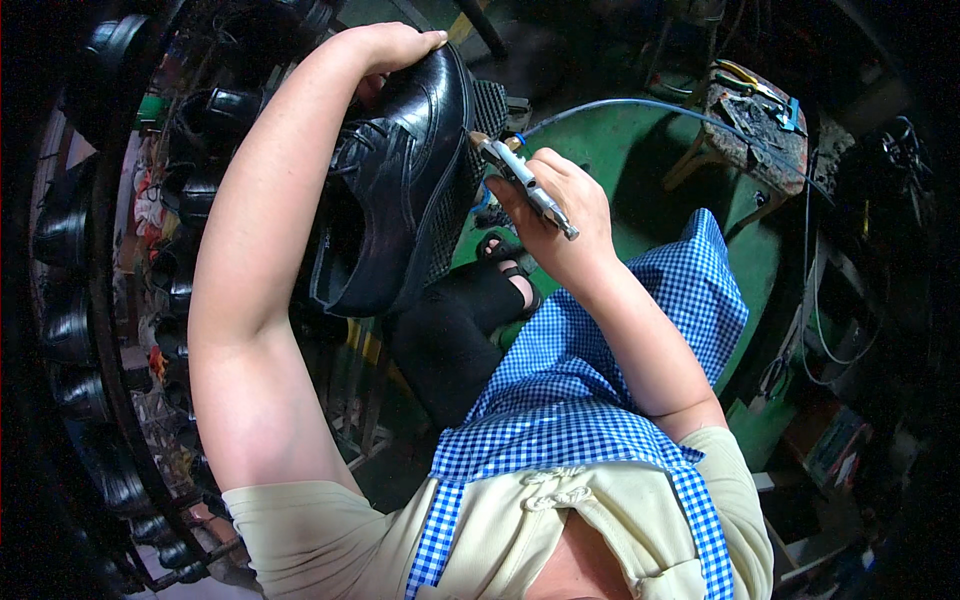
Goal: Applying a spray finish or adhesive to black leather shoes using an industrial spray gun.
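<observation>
A black leather lace-up shoe [425, 150] is held up with its toe pointing away from me and its opening toward me. My left hand [395, 48] is closed on the toe end, thumb on top and fingers partly hidden behind. In my right hand [565, 215] is a small metal spray gun [528, 182], gripped with the fingers wrapped round it. Its brass-coloured nozzle [478, 142] points at the right side of the shoe, close to the sole edge. A pale blue air hose [620, 103] runs from the gun off to the right.
Racks with several black shoes [65, 225] stand along the left. At the far right, a worn stool [755, 125] bears yellow-handled pliers [745, 75] and dark scraps. My blue checked apron [580, 360] covers my lap above the green floor [590, 130].
</observation>
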Demonstrator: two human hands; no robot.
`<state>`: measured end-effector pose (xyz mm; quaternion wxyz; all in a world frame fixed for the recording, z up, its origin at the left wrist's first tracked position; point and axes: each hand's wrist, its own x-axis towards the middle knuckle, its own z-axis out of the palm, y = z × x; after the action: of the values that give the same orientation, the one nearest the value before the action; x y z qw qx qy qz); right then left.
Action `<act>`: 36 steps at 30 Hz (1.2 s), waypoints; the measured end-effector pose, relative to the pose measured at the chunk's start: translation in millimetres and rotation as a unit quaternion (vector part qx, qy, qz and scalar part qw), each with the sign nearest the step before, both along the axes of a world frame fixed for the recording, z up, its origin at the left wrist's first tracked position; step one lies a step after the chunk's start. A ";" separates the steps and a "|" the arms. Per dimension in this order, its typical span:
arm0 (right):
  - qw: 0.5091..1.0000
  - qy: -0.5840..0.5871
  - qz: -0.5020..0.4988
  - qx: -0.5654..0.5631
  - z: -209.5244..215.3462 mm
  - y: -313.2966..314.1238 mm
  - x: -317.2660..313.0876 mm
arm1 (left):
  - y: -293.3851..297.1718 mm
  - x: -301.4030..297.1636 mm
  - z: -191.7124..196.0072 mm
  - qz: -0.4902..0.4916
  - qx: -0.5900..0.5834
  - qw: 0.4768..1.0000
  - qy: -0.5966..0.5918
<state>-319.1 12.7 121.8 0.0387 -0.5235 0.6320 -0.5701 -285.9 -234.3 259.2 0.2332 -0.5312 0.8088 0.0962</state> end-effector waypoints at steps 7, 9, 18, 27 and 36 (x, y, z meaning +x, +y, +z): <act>1.000 0.002 0.016 -0.007 -0.6 7.6 6.7 | 6.9 4.8 1.0 0.000 -0.040 0.999 -0.002; 1.000 0.000 0.021 0.003 -0.3 10.4 9.0 | 6.9 6.5 -0.7 -0.001 -0.039 0.999 -0.001; 0.997 0.003 0.072 0.031 12.3 25.5 18.7 | -10.0 12.7 -13.2 0.034 -0.024 0.999 0.015; 0.993 0.036 0.110 0.032 34.4 42.6 24.2 | 1.0 2.6 9.3 0.010 -0.034 0.999 -0.020; 0.989 0.066 0.131 0.036 43.2 54.0 35.8 | -11.9 38.1 12.9 -0.102 0.046 0.991 0.071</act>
<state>-283.4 66.7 165.0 0.0899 -0.6365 0.5793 -0.5012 -247.7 -246.3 272.1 0.2076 -0.4264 0.8681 0.1463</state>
